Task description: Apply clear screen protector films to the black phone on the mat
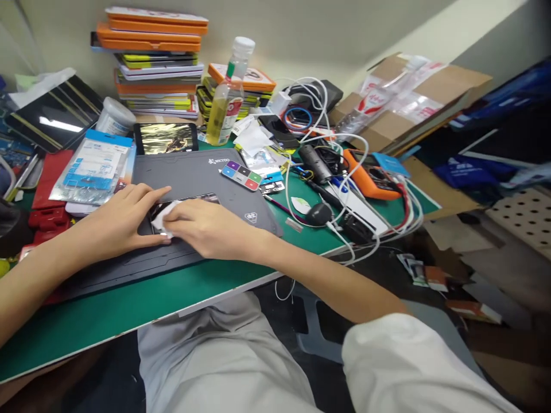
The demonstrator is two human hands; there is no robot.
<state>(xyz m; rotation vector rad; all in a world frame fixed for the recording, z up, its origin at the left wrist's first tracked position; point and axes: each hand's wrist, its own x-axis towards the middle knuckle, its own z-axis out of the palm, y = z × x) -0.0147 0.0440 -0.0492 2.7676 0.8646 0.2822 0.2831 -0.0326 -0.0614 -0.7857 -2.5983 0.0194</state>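
Observation:
A dark, glossy, phone-sized panel (212, 198) lies flat on a grey work mat (185, 170), mostly covered by my hands. My left hand (129, 221) rests at its left end, thumb and forefinger spread along opposite edges and holding it. My right hand (209, 226) pinches a crumpled white wipe (160, 221) and presses it on the panel's left part. The fingertips of my right hand are partly hidden by the wipe. Right of the hands, a small card with coloured squares (241, 175) lies on the mat.
Behind the mat stand a bottle of yellow liquid (221, 112), a tablet-like screen (166, 138) and stacked orange boxes (150, 40). A plastic packet (94, 166) lies left. White cables (365, 149), an orange multimeter (370, 175) and a cardboard box (400, 97) crowd the right.

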